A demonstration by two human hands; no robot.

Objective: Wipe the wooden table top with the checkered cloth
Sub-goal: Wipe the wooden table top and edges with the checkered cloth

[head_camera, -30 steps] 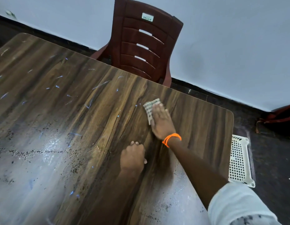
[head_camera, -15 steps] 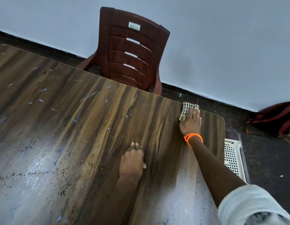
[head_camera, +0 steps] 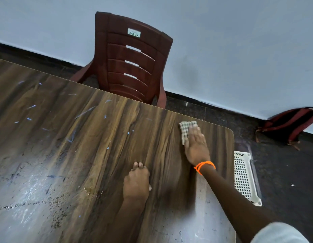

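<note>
1. My right hand (head_camera: 196, 146) lies flat, fingers stretched out and together, pressing the checkered cloth (head_camera: 185, 129) down onto the wooden table top (head_camera: 103, 137); it pins the cloth rather than gripping it.
2. An orange thread band (head_camera: 204, 166) circles my right wrist, and a white sleeve (head_camera: 278, 234) shows at the lower right edge of the view.
3. My left hand (head_camera: 136, 181) rests on the table nearer to me than the cloth, loosely curled with the knuckles up and the fingertips touching the wood; it holds nothing.
4. The cloth is small and folded, cream with a dark check pattern. Only its far and left parts stick out from under my fingers. It sits near the table's far right corner, just inside the far edge.
5. The table top is a dark brown wood-grain laminate with a rounded corner. Left of the cloth it carries pale bluish scratches and flecks; nearer to me the surface shines with glare and is scattered with dark specks and crumbs.
6. Beyond the table's far edge stands a dark red plastic chair (head_camera: 133, 67) with a slatted back, pushed close to the table. A small white label on its top rail reads "DELUX".
7. On the dark floor right of the table lies a white perforated plastic basket (head_camera: 245, 179), and farther off by the pale wall (head_camera: 239, 50) a red and dark backpack (head_camera: 289, 123).
</note>
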